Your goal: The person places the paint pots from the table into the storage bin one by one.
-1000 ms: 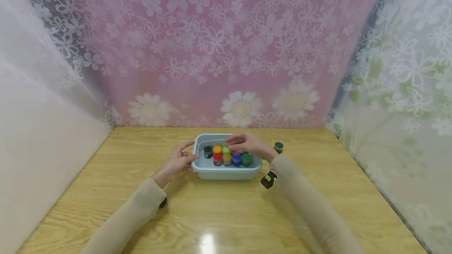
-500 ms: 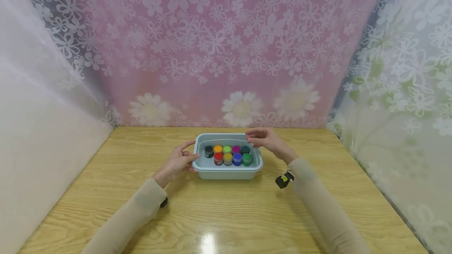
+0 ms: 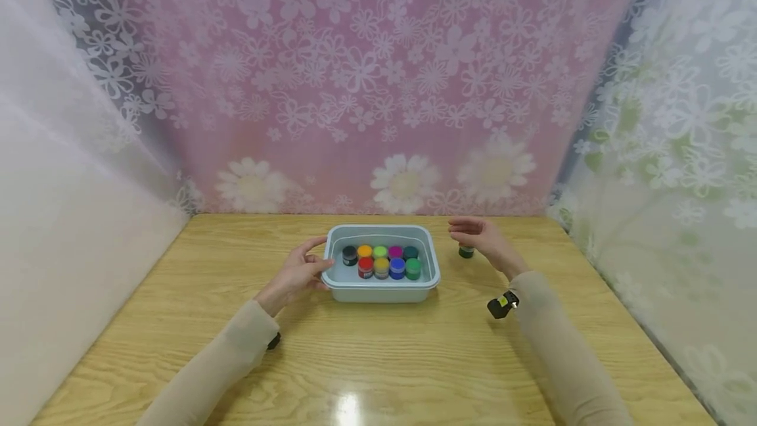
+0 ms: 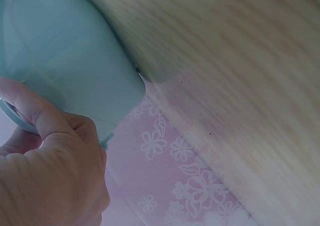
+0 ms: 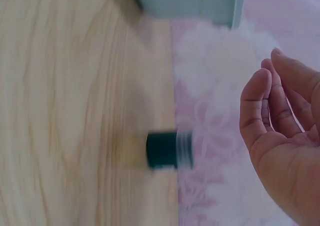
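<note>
A pale blue plastic tub (image 3: 380, 295) stands on the wooden table, its left rim gripped by my left hand (image 3: 294, 276). Inside are several small paint jars in two rows: black (image 3: 349, 256), orange (image 3: 365, 252), light green, magenta (image 3: 395, 252) and dark teal behind, red (image 3: 365, 268), ochre, blue (image 3: 397, 269) and green in front. Right of the tub, one dark green jar (image 5: 162, 150) stands upright on the table. My right hand (image 3: 487, 245) hovers empty over that jar, fingers loosely bent, hiding part of it in the head view.
The wooden table (image 3: 355, 354) ends at a pink flowered curtain (image 3: 384, 97) behind the tub. Pale curtains hang on the left (image 3: 83, 202) and right (image 3: 680, 183). A small black device (image 3: 501, 306) hangs at the right wrist.
My right hand has moved right, from above the jars in the tub to over the lone dark green jar. The left hand keeps its grip on the rim.
</note>
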`<state>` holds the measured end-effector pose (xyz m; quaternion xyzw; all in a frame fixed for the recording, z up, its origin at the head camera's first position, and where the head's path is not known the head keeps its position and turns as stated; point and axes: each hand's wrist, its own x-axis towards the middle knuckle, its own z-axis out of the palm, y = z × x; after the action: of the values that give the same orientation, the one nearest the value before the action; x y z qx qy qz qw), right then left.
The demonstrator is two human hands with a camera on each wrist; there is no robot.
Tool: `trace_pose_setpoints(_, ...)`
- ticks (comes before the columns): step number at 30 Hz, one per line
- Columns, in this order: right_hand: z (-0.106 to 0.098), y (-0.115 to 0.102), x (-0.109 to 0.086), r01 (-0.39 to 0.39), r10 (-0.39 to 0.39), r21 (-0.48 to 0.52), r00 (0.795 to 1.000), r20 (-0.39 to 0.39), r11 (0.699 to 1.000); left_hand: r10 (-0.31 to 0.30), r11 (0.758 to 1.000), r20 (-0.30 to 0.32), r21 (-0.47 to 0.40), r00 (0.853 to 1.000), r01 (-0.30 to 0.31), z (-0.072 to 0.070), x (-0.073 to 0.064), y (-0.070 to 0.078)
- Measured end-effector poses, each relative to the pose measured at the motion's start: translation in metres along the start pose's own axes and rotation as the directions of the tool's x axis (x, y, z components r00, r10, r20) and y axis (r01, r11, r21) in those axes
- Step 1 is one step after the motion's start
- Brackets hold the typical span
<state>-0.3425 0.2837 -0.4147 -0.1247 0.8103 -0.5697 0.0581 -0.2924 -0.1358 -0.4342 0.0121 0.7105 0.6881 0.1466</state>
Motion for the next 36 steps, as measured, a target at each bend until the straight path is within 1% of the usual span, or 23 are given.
trace_pose_setpoints(3, -0.01, 0.009, 0.0, -0.004, 0.004, -0.013, 1.0, -0.023, 1.0, 0.0, 1.0, -0.007, 0.005, 1.0, 0.001, 0.0, 0.0, 0.001)
trace_pose_setpoints(6, -0.018, 0.016, -0.002, -0.013, 0.009, -0.07, 0.999, -0.052, 0.997, 0.002, 1.0, -0.007, 0.006, 1.0, -0.002, 0.001, 0.0, 0.003)
trace_pose_setpoints(9, -0.022, 0.024, -0.005, -0.06, 0.052, -0.104, 0.996, -0.079, 0.993, 0.005, 1.0, 0.005, 0.014, 1.0, -0.006, 0.001, -0.001, 0.003)
trace_pose_setpoints(12, -0.024, 0.031, -0.006, -0.109, 0.101, -0.125, 0.993, -0.067, 0.986, -0.003, 1.0, 0.012, 0.017, 1.0, 0.003, 0.001, -0.002, 0.001)
trace_pose_setpoints(15, -0.025, 0.036, -0.004, -0.129, 0.124, -0.147, 0.992, -0.038, 0.981, -0.006, 1.0, 0.01, 0.005, 1.0, 0.006, 0.0, -0.003, -0.001)
trace_pose_setpoints(19, -0.027, 0.038, 0.0, -0.13, 0.132, -0.161, 0.991, 0.002, 0.978, 0.013, 1.0, 0.013, 0.001, 1.0, -0.014, -0.002, -0.002, -0.002)
trace_pose_setpoints(25, -0.028, 0.037, 0.002, -0.132, 0.144, -0.167, 0.987, 0.066, 0.977, 0.017, 1.0, 0.014, 0.01, 1.0, -0.017, -0.003, -0.001, 0.0)
trace_pose_setpoints(29, -0.028, 0.039, 0.004, -0.133, 0.145, -0.177, 0.988, 0.059, 0.975, 0.012, 1.0, 0.006, 0.019, 1.0, -0.012, -0.003, -0.002, 0.002)
trace_pose_setpoints(36, -0.025, 0.049, 0.008, -0.12, 0.125, -0.197, 0.992, 0.014, 0.973, 0.01, 1.0, 0.007, 0.027, 1.0, -0.01, -0.001, -0.004, 0.004)
